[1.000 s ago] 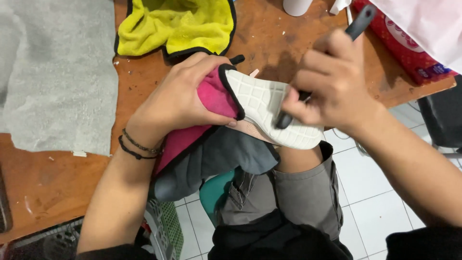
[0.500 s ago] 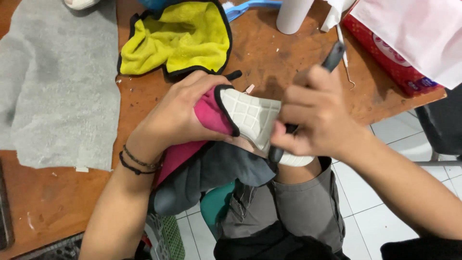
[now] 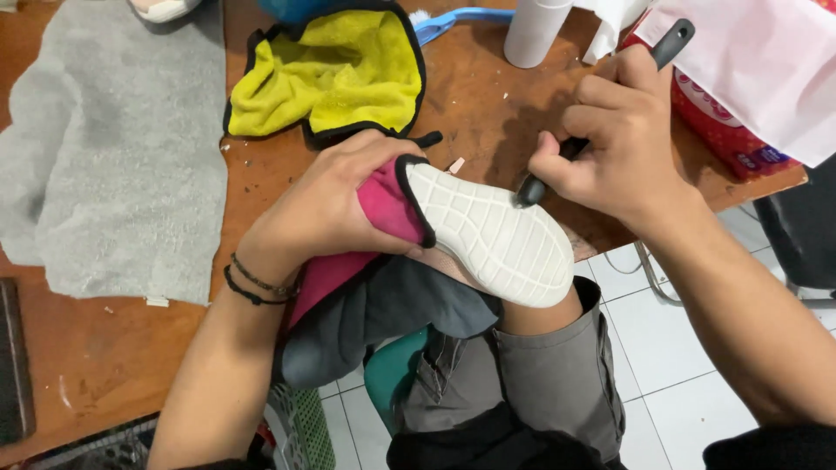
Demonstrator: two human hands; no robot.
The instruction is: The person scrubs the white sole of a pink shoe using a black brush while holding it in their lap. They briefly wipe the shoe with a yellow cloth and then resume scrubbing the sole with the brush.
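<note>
My left hand (image 3: 335, 204) grips a pink shoe (image 3: 383, 209) by its upper, turned so the white grooved sole (image 3: 492, 233) faces up over my lap. My right hand (image 3: 614, 139) is closed around a dark-handled tool (image 3: 670, 42), whose lower end (image 3: 529, 190) rests on the sole's upper edge. The tool's working tip is hidden by my fingers and the sole. A dark grey cloth (image 3: 383, 313) lies under the shoe on my knee.
On the wooden table (image 3: 488, 104) lie a yellow cloth with black trim (image 3: 335, 74), a grey towel (image 3: 113, 165), a white cylinder (image 3: 533, 30), a blue brush handle (image 3: 453, 19), and a red packet (image 3: 727, 130) under pink paper (image 3: 758, 70). White floor tiles lie below.
The shoe has turned so more of its sole shows. My right hand and the tool have lifted from the sole's middle to its upper edge. The view shifted down the table.
</note>
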